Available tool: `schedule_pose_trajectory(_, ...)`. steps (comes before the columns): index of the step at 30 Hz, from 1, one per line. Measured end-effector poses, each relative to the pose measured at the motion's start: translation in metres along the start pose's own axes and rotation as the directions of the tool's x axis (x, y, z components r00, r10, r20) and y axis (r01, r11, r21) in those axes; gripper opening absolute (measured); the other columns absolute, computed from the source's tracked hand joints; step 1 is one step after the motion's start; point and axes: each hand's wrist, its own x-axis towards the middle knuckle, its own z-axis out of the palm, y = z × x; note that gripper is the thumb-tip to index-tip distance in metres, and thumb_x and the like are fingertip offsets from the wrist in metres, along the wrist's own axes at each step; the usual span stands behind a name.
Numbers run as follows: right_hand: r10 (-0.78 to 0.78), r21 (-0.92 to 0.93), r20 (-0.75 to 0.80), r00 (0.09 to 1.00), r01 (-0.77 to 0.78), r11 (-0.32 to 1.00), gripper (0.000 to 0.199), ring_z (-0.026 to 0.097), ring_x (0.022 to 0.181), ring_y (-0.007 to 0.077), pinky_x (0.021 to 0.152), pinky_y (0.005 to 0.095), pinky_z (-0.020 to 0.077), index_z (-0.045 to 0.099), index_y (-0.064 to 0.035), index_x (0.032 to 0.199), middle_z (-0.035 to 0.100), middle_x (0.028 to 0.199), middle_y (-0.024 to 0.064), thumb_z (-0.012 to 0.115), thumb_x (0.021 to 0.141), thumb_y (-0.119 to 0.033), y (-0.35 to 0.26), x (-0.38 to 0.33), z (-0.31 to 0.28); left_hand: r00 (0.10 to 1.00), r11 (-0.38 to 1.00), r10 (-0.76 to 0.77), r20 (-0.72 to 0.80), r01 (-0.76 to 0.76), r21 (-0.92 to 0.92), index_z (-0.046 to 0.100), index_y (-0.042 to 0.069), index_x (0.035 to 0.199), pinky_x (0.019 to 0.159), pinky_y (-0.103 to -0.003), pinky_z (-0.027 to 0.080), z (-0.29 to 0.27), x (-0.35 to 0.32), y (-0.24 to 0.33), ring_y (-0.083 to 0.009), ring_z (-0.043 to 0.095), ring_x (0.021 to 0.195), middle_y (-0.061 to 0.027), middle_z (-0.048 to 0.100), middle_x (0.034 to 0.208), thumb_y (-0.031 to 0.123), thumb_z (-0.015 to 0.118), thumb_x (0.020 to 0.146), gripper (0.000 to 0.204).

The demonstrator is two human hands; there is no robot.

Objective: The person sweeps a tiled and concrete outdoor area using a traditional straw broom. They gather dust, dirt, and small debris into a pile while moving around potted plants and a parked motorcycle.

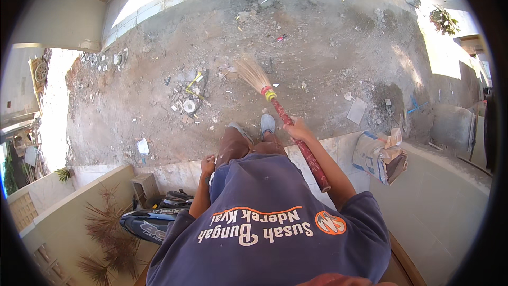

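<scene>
My right hand [299, 129] is wrapped round the red handle of a straw broom [316, 168]. Its pale bristles [251, 74] fan out over the dirt ahead of my feet, with yellow and red binding where they meet the handle. The handle's butt end slants back past my right forearm. Beside my left thigh hangs my left hand [208, 166], its fingers curled in with nothing visible in them. Left of the bristles lies a small pile of debris, including a white roll [189, 106] and a bent yellow strip [196, 86].
Rubble and scraps litter the dirt floor [222, 32]. An opened paper sack [373, 158] stands on the tiled ledge to my right, near a low wall [434, 196]. Behind me on the left are a motorcycle [153, 225] and a spiky plant [108, 228]. Potted plants line the far edge.
</scene>
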Motion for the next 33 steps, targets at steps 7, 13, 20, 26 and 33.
schedule_pose_trajectory(7,-0.033,-0.324,-0.438,0.899,-0.124,0.938,0.027,0.065,0.051,0.0279,0.045,0.0407,0.0508,0.056,0.0083,0.1,0.064,0.072,0.0205,0.057,0.081,-0.012,0.026,0.035,-0.082,0.995,0.993,0.088,0.039,-0.084,-0.079,0.062,0.004,0.115,0.048,-0.029,0.046,0.003,0.104,0.062,-0.0151,0.059,0.057,-0.0095,0.067,0.081,0.021,0.059,0.09,0.03)
schedule_pose_trajectory(13,0.064,-0.481,-0.138,0.988,-0.123,0.868,0.042,0.066,0.079,0.0392,0.068,0.0447,0.053,0.054,0.0101,0.107,0.065,0.087,0.0274,0.062,0.077,-0.019,-0.06,0.15,-0.012,0.988,0.988,0.08,0.132,-0.061,-0.142,0.061,0.004,0.115,0.045,-0.028,0.045,-0.02,0.179,0.103,-0.0124,0.055,0.052,-0.0072,0.065,0.074,0.019,0.058,0.09,0.029)
schedule_pose_trajectory(20,0.016,-0.16,0.093,0.995,-0.001,0.987,0.054,0.06,0.047,0.0195,0.042,0.035,0.0475,0.046,0.0045,0.132,0.063,0.071,0.0143,0.06,0.086,-0.019,-0.229,0.151,0.065,0.989,0.985,-0.065,0.135,0.085,-0.152,0.061,0.004,0.112,0.045,-0.028,0.045,-0.068,0.247,0.152,-0.0122,0.058,0.057,-0.0078,0.066,0.08,0.023,0.058,0.09,0.029)
schedule_pose_trajectory(26,0.019,-0.101,-0.127,0.992,-0.032,0.994,0.067,0.059,0.045,0.0178,0.041,0.0336,0.0473,0.039,0.0035,0.14,0.063,0.07,0.0132,0.063,0.083,-0.022,-0.252,0.165,-0.014,0.988,0.997,-0.052,0.146,0.061,-0.056,0.058,0.013,0.121,0.056,-0.033,0.051,-0.08,0.3,0.218,-0.0163,0.063,0.07,-0.005,0.062,0.093,0.023,0.057,0.088,0.034)
schedule_pose_trajectory(33,-0.218,-0.614,-0.454,0.864,-0.125,0.78,0.034,0.068,0.079,0.0398,0.07,0.0457,0.054,0.059,0.0051,0.104,0.066,0.085,0.0265,0.061,0.078,-0.017,-0.212,0.245,-0.153,0.997,0.975,-0.01,0.074,0.026,-0.219,0.057,0.01,0.121,0.055,-0.03,0.051,-0.055,0.308,0.291,-0.0142,0.062,0.068,-0.0044,0.062,0.092,0.023,0.056,0.089,0.034)
